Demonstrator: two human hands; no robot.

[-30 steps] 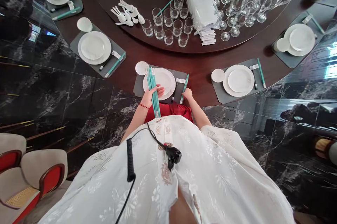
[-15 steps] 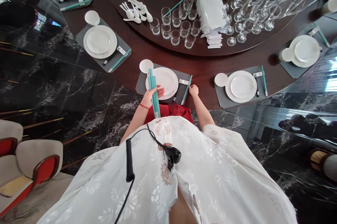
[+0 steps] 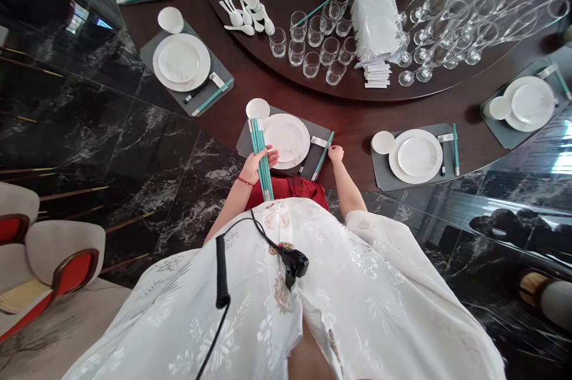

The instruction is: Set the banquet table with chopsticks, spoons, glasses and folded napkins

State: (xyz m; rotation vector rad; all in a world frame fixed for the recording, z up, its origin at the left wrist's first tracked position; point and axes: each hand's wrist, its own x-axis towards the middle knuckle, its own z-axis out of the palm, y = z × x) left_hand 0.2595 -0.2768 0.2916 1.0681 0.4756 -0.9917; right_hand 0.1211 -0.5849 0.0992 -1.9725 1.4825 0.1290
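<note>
My left hand (image 3: 259, 164) is closed around a bundle of teal chopsticks (image 3: 260, 148), held upright over the left side of the grey placemat (image 3: 243, 143) in front of me. On that mat sit a white plate (image 3: 286, 139), a small white dish (image 3: 258, 109), a white chopstick rest (image 3: 319, 142) and a black pen-like stick (image 3: 305, 160). My right hand (image 3: 336, 153) rests on the table at the mat's right edge, fingertips next to a single pair of teal chopsticks (image 3: 324, 155) lying on the mat; its fingers look curled.
The round dark wooden table (image 3: 348, 124) has more place settings left (image 3: 181, 62) and right (image 3: 417, 156). The raised centre turntable carries small glasses (image 3: 319, 46), white spoons (image 3: 245, 11), a packet of napkins (image 3: 376, 22) and wine glasses (image 3: 451, 16). Red-and-cream chairs (image 3: 53, 261) stand at the lower left.
My right hand has slid a little right, off the laid chopsticks to the mat's edge. The view has shifted, so the table appears lower and further right. The left hand keeps its bundle.
</note>
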